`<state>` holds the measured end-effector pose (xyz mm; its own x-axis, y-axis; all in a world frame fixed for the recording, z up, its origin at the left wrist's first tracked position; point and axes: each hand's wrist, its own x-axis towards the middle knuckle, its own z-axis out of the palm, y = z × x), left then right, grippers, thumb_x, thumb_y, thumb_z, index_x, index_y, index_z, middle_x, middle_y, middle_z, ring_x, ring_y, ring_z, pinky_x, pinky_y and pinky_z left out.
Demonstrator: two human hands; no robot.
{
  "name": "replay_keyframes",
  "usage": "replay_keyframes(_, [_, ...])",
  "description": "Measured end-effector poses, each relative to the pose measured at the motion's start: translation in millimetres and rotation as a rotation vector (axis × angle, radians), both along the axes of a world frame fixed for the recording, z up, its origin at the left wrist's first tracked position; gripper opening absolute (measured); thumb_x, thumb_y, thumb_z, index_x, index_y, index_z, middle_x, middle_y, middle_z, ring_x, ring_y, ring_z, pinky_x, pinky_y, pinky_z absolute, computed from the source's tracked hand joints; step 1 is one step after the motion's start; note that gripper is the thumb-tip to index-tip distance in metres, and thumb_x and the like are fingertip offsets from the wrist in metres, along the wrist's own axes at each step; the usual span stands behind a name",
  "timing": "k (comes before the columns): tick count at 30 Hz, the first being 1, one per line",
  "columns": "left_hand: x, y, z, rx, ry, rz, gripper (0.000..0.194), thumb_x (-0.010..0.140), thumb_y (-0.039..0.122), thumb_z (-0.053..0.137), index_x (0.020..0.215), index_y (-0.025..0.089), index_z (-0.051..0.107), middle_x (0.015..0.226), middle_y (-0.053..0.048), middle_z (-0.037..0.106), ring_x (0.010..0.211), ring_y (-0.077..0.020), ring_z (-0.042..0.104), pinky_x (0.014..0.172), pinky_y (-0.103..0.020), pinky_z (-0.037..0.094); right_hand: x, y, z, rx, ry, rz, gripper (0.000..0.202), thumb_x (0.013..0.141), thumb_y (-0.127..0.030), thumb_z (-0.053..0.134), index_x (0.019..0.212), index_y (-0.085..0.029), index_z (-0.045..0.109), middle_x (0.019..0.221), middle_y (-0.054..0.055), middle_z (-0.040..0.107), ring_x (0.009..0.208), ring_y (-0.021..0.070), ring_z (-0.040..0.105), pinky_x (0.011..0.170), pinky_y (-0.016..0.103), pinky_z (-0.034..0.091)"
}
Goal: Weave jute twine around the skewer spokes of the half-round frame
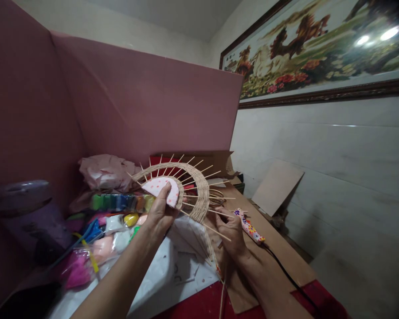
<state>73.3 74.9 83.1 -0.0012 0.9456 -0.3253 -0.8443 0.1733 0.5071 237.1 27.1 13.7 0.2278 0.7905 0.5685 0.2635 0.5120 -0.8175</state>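
A half-round woven fan frame (pixel 202 190) of thin sticks and tan cord is held up above the table. My left hand (pixel 162 208) grips its white, pink-dotted half-disc (pixel 156 186), with the thumb on top. The sticks spread outward through a wide woven band. At the band's lower right edge, my right hand (pixel 229 228) has its fingers closed round a stick end. Loose strands of cord (pixel 210 248) hang down from the band between my hands. Right of my right hand lies a flower-patterned tool (pixel 250 226) with a black cable.
Bags of coloured clay (pixel 115 223) and a strip of coloured packs (pixel 116 202) lie at the left, near a purple container (pixel 33 221). Brown cardboard (pixel 272 248) covers the right side. A pink partition (pixel 153 102) stands behind; coiled wire (pixel 216 198) lies beyond the frame.
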Motion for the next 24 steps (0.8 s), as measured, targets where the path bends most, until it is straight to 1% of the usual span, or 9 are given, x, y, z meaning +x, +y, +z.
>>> replay_keyframes(3, [-6,3,1.0,0.069,0.047,0.069,0.02,0.072,0.013,0.066,0.09,0.016,0.059,0.065,-0.002,0.065,0.05,-0.0124,0.061,0.051,-0.026,0.055,5,1,0.0,0.028,-0.045,-0.085,0.022,0.08,-0.035,0.056,0.077,-0.016,0.066,0.072,0.004,0.068,0.066,0.0171,0.062,0.061,0.027,0.049])
replay_keyframes(9, [-14,6,6.1,0.068,0.17,0.063,0.008,0.074,0.016,0.063,0.081,0.013,0.059,0.056,-0.001,0.061,0.041,-0.012,0.056,0.045,-0.028,0.053,10,0,-0.6,0.083,-0.207,-0.324,0.023,0.081,-0.038,0.057,0.071,-0.017,0.06,0.063,0.001,0.061,0.058,0.0134,0.053,0.055,0.024,0.041])
replay_keyframes(13, [-15,6,9.1,0.072,0.202,0.09,0.004,0.074,0.013,0.061,0.076,0.014,0.058,0.053,0.0,0.061,0.04,-0.012,0.055,0.044,-0.027,0.053,13,-2,0.8,0.136,-0.241,-0.361,0.019,0.085,-0.035,0.052,0.078,-0.018,0.058,0.067,0.001,0.061,0.06,0.0135,0.054,0.058,0.024,0.04])
replay_keyframes(17, [-18,7,9.0,0.08,0.205,0.074,0.004,0.073,0.013,0.061,0.076,0.013,0.058,0.054,-0.002,0.061,0.04,-0.0132,0.057,0.042,-0.026,0.052,16,-3,2.2,0.204,-0.309,-0.434,0.017,0.088,-0.032,0.047,0.081,-0.019,0.057,0.073,0.003,0.061,0.068,0.0154,0.055,0.063,0.026,0.04])
replay_keyframes(21, [-21,9,7.1,0.085,0.207,0.039,0.014,0.071,0.015,0.063,0.085,0.013,0.06,0.056,-0.002,0.062,0.04,-0.0127,0.057,0.044,-0.026,0.053,18,-2,3.2,0.23,-0.293,-0.452,0.018,0.085,-0.034,0.052,0.075,-0.019,0.055,0.069,0.001,0.057,0.064,0.0148,0.053,0.062,0.026,0.04])
replay_keyframes(24, [-24,10,5.7,0.086,0.232,0.043,0.018,0.07,0.016,0.064,0.087,0.013,0.06,0.056,-0.001,0.062,0.041,-0.012,0.057,0.045,-0.026,0.053,20,-2,4.3,0.233,-0.253,-0.45,0.018,0.084,-0.034,0.054,0.075,-0.019,0.056,0.068,0.001,0.056,0.061,0.0142,0.051,0.061,0.026,0.04])
